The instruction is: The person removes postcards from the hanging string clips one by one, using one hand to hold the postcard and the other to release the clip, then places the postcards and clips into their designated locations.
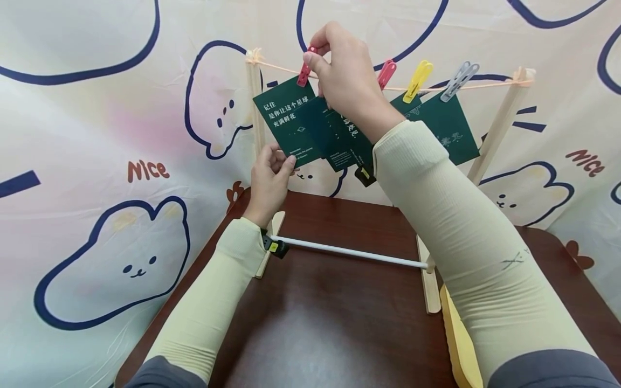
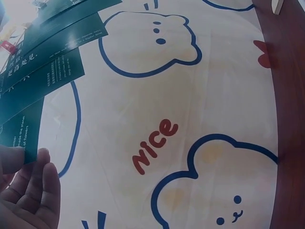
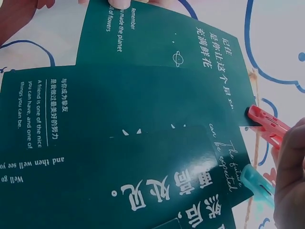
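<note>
My left hand pinches the lower corner of a dark green card with white print, thumb in front and fingers behind. Up at the string, my right hand grips a red clothespin at that card's top edge. More green cards hang overlapping to the right, one of them a card at the far end. A teal clothespin shows in the right wrist view, just below the red one. Farther along are another red clothespin, a yellow clothespin and a grey clothespin.
Two wooden posts, the right post and the left post, carry the string. A white rod joins their feet above the dark brown table. Beside my right forearm lies a yellow object. A cartoon-printed cloth hangs behind.
</note>
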The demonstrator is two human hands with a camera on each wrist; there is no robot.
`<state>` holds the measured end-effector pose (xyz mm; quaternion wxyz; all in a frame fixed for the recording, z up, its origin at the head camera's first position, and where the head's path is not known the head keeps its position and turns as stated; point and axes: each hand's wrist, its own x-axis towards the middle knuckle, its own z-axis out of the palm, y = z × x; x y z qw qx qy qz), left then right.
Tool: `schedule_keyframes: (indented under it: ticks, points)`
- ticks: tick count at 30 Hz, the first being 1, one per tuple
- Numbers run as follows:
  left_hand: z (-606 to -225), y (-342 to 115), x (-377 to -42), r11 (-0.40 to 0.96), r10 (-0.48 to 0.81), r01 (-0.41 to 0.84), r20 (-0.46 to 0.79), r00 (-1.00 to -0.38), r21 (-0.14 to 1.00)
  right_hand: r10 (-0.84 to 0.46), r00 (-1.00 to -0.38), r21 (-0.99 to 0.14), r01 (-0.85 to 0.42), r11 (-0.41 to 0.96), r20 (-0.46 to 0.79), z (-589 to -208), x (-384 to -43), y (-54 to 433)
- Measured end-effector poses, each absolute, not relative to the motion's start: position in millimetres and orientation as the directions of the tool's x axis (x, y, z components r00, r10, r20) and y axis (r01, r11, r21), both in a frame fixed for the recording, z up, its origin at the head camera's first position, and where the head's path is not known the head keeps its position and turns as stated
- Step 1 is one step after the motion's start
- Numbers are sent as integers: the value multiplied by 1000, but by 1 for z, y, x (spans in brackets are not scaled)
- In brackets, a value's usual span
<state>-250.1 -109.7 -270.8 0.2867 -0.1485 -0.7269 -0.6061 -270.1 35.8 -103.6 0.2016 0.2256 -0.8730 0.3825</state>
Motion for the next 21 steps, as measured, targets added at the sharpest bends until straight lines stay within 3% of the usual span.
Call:
schedule_keyframes:
  ticks: [8,21]
  points:
    - [-290,-116,-272,213,-137,560,592,-794,801,-229,-803,-570,-561,601,550,-105,-277,38]
    - [-291,-120,-275,211,-131,571,602,-788,793,-220,-751,-504,-600,621,623,-99,-280,40]
